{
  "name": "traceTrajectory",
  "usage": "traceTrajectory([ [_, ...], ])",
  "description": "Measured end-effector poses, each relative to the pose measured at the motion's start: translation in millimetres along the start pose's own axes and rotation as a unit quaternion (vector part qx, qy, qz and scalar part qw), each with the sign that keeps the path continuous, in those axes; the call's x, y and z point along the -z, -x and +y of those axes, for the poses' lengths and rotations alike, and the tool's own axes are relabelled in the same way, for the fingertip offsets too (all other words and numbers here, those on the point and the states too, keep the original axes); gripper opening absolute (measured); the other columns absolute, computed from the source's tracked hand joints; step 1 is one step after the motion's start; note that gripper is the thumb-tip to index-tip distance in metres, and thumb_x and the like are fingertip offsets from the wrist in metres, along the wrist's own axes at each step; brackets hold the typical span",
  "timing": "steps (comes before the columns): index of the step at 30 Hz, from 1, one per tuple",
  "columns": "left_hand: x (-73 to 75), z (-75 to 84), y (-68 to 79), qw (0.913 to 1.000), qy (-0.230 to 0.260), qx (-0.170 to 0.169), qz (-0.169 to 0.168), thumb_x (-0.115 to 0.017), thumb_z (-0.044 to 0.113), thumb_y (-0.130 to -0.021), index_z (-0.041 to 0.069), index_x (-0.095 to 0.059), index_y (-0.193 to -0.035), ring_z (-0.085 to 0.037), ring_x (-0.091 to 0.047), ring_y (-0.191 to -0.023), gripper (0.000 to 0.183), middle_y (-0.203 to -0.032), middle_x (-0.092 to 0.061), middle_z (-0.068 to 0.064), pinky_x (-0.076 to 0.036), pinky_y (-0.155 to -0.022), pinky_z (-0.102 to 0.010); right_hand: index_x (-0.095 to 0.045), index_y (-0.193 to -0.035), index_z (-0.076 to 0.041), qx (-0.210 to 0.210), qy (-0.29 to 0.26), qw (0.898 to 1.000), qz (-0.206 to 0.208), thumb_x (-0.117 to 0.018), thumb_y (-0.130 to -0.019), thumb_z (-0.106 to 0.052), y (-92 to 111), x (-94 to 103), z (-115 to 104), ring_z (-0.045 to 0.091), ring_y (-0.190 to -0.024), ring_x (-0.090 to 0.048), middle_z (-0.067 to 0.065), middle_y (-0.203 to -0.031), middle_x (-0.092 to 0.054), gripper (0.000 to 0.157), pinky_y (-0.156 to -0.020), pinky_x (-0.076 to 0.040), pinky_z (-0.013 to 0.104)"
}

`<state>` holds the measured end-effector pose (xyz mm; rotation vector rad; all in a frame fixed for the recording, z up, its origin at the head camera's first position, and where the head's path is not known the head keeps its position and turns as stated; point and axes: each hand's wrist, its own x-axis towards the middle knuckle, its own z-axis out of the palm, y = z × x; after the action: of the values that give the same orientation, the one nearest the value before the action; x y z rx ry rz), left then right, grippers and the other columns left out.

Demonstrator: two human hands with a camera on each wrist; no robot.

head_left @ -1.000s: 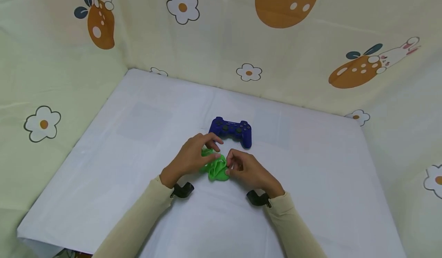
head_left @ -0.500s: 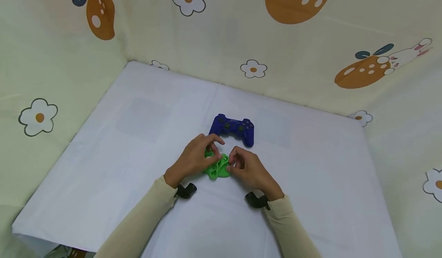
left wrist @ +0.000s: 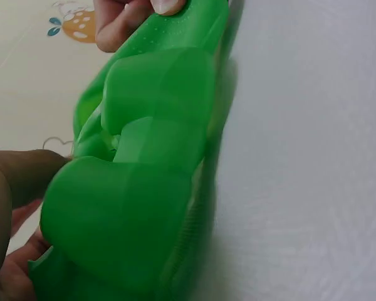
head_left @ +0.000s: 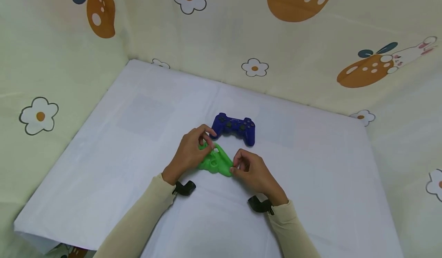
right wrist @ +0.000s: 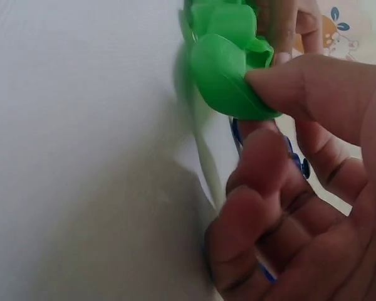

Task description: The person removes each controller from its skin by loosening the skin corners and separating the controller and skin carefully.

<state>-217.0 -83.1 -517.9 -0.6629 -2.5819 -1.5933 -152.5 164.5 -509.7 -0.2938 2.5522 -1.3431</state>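
Observation:
A soft, bright green silicone controller cover (head_left: 222,163) is stretched between both hands, low over the white table. My left hand (head_left: 190,150) pinches its left end between thumb and fingers. At the opposite end, my right hand (head_left: 255,171) pinches the rounded grip part of the cover (right wrist: 222,75), thumb on top in the right wrist view. Molded bulges and an opening edge show on the cover (left wrist: 156,138) in the left wrist view. Just beyond the hands lies a dark blue game controller (head_left: 235,127), buttons up, its left grip beside my left fingers.
The white-covered table (head_left: 138,112) spreads around the hands. Cream curtains (head_left: 214,31) printed with flowers and rabbits rise along its back and sides. A black wrist mount (head_left: 185,188) sits on the left wrist, another black mount (head_left: 259,204) on the right.
The crumpled green cover has been pulled out flatter and wider. My left hand has shifted slightly up and left, the right hand slightly to the right. The controller stays on the table.

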Motion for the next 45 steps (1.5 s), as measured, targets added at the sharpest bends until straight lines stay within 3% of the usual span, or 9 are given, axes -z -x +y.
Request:
traceTrajectory([
  [4, 7.8, 4.9, 2.5, 0.9995, -0.025, 0.010, -0.014, -0.079, 0.016, -0.097, 0.014, -0.070, -0.123, -0.020, -0.062, -0.089, 0.028, -0.099, -0.078, -0.001, -0.048, -0.081, -0.035, -0.064, -0.099, -0.019, -0.014, 0.019, 1.000, 0.015, -0.084, -0.092, -0.017, 1.9, 2.0, 2.0, 0.014, -0.066, -0.055, 0.000, -0.083, -0.063, 0.021, -0.060, -0.045, 0.026],
  [11, 39.6, 3.6, 16.9, 0.9938, -0.076, 0.081, 0.009, -0.076, 0.024, -0.099, 0.013, -0.064, -0.135, -0.032, -0.064, -0.102, 0.039, -0.120, -0.068, -0.015, -0.052, -0.089, -0.048, -0.060, -0.112, -0.015, -0.055, 0.037, 0.998, 0.018, -0.084, -0.093, -0.027, 1.3, 5.9, -5.1, 0.017, -0.078, -0.056, 0.004, -0.112, -0.073, 0.033, -0.069, -0.047, 0.027],
  [17, 45.1, -1.7, 31.9, 0.9862, -0.105, 0.112, -0.063, -0.074, 0.033, -0.102, 0.012, -0.062, -0.139, -0.018, -0.060, -0.081, 0.045, -0.099, -0.070, -0.006, -0.049, -0.076, -0.035, -0.056, -0.114, -0.012, -0.042, 0.032, 0.999, 0.001, -0.077, -0.099, -0.022, -4.2, 2.3, -13.6, 0.017, -0.081, -0.056, 0.006, -0.105, -0.070, 0.028, -0.071, -0.046, 0.027],
  [24, 45.9, -12.5, 37.2, 0.9905, -0.048, 0.098, -0.083, -0.080, 0.032, -0.097, 0.016, -0.066, -0.136, -0.014, -0.059, -0.075, 0.045, -0.094, -0.071, -0.003, -0.049, -0.073, -0.032, -0.055, -0.107, -0.014, -0.020, -0.048, 0.999, -0.003, -0.069, -0.103, -0.010, -7.6, -2.1, -8.1, 0.019, -0.085, -0.061, 0.005, -0.098, -0.061, 0.014, -0.074, -0.052, 0.027],
  [28, 51.3, -19.2, 35.0, 0.9894, 0.049, 0.103, -0.089, -0.086, 0.025, -0.092, 0.017, -0.065, -0.139, -0.014, -0.062, -0.077, 0.052, -0.101, -0.069, -0.006, -0.052, -0.075, -0.029, -0.062, -0.111, -0.011, -0.006, -0.121, 0.993, 0.004, -0.063, -0.105, -0.004, -6.9, 0.6, -2.9, 0.021, -0.082, -0.064, 0.011, -0.107, -0.064, 0.009, -0.073, -0.056, 0.031],
  [31, 54.5, -22.7, 32.5, 0.9753, 0.162, 0.102, -0.110, -0.086, 0.016, -0.091, 0.015, -0.061, -0.142, -0.012, -0.059, -0.069, 0.057, -0.101, -0.066, -0.009, -0.049, -0.069, -0.026, -0.071, -0.113, -0.010, -0.010, -0.150, 0.989, 0.012, -0.061, -0.106, -0.003, -5.3, 3.9, -0.6, 0.019, -0.084, -0.065, 0.012, -0.113, -0.068, 0.014, -0.074, -0.057, 0.031],
  [34, 56.0, -23.8, 32.2, 0.9466, 0.275, 0.115, -0.123, -0.081, 0.007, -0.093, 0.014, -0.058, -0.143, -0.009, -0.055, -0.064, 0.055, -0.103, -0.065, -0.007, -0.041, -0.059, -0.024, -0.076, -0.114, -0.009, -0.027, -0.174, 0.984, 0.017, -0.061, -0.106, -0.005, -3.3, 7.2, 1.1, 0.015, -0.088, -0.069, 0.012, -0.120, -0.071, 0.017, -0.077, -0.059, 0.031],
  [38, 58.0, -22.9, 35.3, 0.9157, 0.363, 0.129, -0.114, -0.072, 0.003, -0.099, 0.014, -0.058, -0.140, -0.005, -0.059, -0.071, 0.045, -0.113, -0.065, -0.003, -0.040, -0.054, -0.022, -0.076, -0.118, -0.005, -0.043, -0.206, 0.978, 0.009, -0.063, -0.105, -0.007, -3.4, 8.4, 0.9, 0.015, -0.092, -0.075, 0.014, -0.131, -0.068, 0.018, -0.081, -0.063, 0.035],
  [45, 58.2, -20.0, 38.9, 0.8997, 0.395, 0.151, -0.109, -0.064, 0.004, -0.104, 0.026, -0.072, -0.118, -0.004, -0.052, -0.070, 0.027, -0.124, -0.067, 0.005, -0.041, -0.059, -0.018, -0.076, -0.119, -0.005, -0.058, -0.216, 0.975, 0.009, -0.064, -0.105, -0.009, -3.6, 9.6, -0.5, 0.017, -0.091, -0.076, 0.015, -0.139, -0.063, 0.018, -0.077, -0.064, 0.037],
])
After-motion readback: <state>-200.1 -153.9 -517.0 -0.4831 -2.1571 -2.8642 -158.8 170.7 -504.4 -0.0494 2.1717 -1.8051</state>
